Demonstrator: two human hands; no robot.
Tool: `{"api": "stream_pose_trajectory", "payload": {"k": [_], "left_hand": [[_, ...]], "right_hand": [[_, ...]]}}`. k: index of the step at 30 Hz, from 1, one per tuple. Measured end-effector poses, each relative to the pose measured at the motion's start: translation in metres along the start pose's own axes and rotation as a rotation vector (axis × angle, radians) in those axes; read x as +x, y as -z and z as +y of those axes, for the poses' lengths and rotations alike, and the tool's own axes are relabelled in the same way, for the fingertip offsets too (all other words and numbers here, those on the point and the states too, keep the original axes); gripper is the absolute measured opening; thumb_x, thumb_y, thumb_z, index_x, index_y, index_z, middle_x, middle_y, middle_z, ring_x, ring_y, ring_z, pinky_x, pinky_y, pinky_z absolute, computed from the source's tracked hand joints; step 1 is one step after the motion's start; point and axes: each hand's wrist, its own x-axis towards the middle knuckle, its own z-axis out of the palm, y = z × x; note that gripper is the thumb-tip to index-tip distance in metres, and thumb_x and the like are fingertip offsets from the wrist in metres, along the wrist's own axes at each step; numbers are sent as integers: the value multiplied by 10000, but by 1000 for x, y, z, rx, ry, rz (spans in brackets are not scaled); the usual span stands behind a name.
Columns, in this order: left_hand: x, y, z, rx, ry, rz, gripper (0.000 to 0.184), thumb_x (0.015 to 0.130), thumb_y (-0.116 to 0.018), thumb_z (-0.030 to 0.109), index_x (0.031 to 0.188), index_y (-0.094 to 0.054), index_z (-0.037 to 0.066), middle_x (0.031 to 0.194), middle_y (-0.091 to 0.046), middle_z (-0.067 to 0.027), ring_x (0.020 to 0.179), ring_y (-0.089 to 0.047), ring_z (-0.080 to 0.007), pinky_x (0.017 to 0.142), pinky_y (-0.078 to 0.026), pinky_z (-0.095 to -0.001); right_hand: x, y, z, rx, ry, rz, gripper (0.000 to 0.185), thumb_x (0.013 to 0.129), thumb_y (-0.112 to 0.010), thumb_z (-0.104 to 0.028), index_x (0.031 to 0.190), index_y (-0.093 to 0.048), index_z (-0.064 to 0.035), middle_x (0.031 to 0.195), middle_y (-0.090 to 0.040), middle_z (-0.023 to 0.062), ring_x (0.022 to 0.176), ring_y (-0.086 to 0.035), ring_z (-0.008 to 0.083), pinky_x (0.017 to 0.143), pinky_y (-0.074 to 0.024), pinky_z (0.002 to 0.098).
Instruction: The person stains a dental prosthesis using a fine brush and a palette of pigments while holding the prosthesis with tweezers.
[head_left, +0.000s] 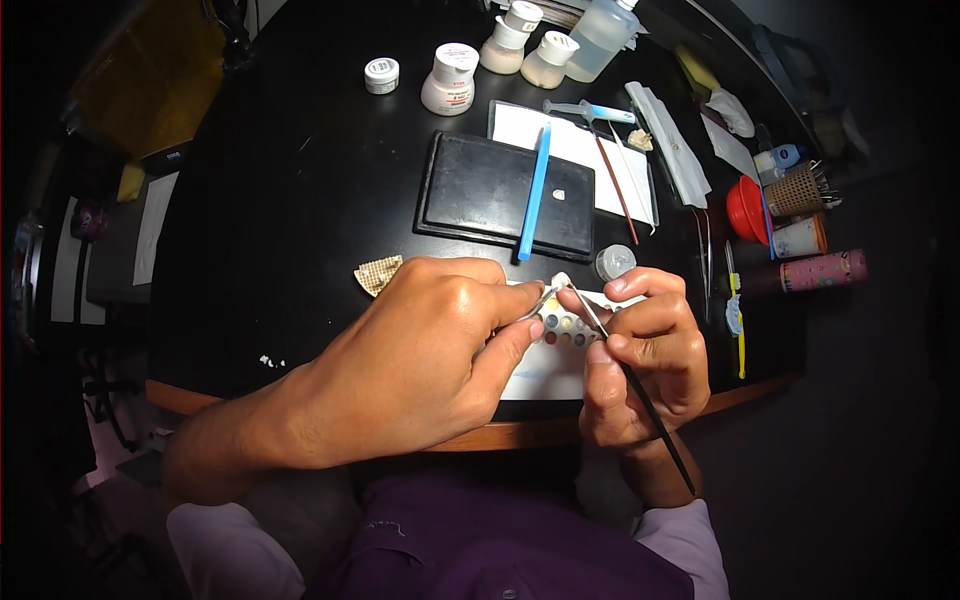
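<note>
My left hand (440, 340) is closed on a thin metal holder, perhaps tweezers (541, 301), mostly hidden by the fingers. At its tip sits a small white dental crown (561, 280). My right hand (655, 350) pinches a fine brush (648, 405) with a dark handle, its tip reaching up to the crown; whether they touch I cannot tell. Below the crown lies a white palette with several round coloured spots (566, 325), partly covered by my hands. A small clear jar (615, 262) stands just beyond my right fingers.
A black slab (470, 190) carries a blue stick-like tool (535, 195) and a small white piece (559, 195). A honeycomb tray (378, 275) lies left. Powder bottles (448, 85) stand behind. A red bowl (746, 208) and pink cylinder (825, 270) are right.
</note>
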Motion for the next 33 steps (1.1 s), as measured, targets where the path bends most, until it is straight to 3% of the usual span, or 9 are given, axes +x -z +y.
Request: {"api": "stream_pose_trajectory", "payload": {"k": [22, 33], "left_hand": [[1, 2, 2, -11, 8, -17, 217, 952, -706, 22, 1138, -759, -76, 715, -624, -160, 572, -596, -244, 543, -435, -383], [1, 1, 2, -88, 40, -22, 185, 981, -668, 31, 1096, -757, -82, 740, -672, -193, 613, -653, -280, 562, -462, -389]], "right_hand": [[0, 1, -3, -14, -11, 1, 199, 769, -698, 106, 906, -602, -2, 843, -625, 125, 1022, -604, 301, 813, -695, 428], [3, 4, -3, -160, 4, -21, 230, 723, -792, 69, 882, -669, -43, 834, -697, 83, 1014, -589, 276, 861, -652, 406]]}}
